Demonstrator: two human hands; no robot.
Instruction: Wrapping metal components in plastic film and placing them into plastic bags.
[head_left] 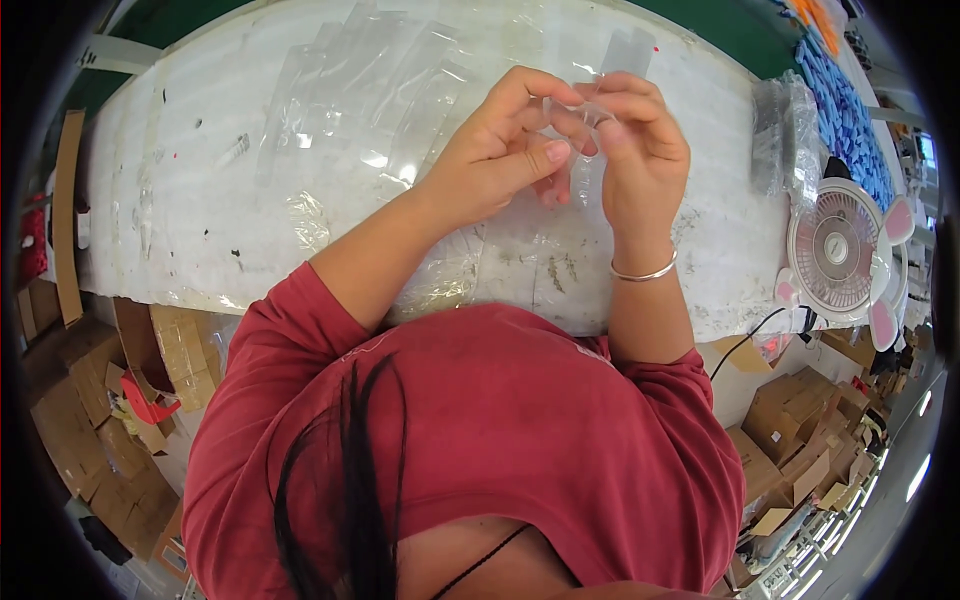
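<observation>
L hand (492, 150), R hand (645, 152) on 1 clr plastic pc (594, 114); 1 fan (836, 246)

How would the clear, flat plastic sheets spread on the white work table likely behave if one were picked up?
The clear, flat plastic sheets look thin, so one is probably light for its size and fairly flexible. Glossy highlights suggest a smooth surface that may slip. Because they overlap on the white work table, neighbours might drag along.
</observation>
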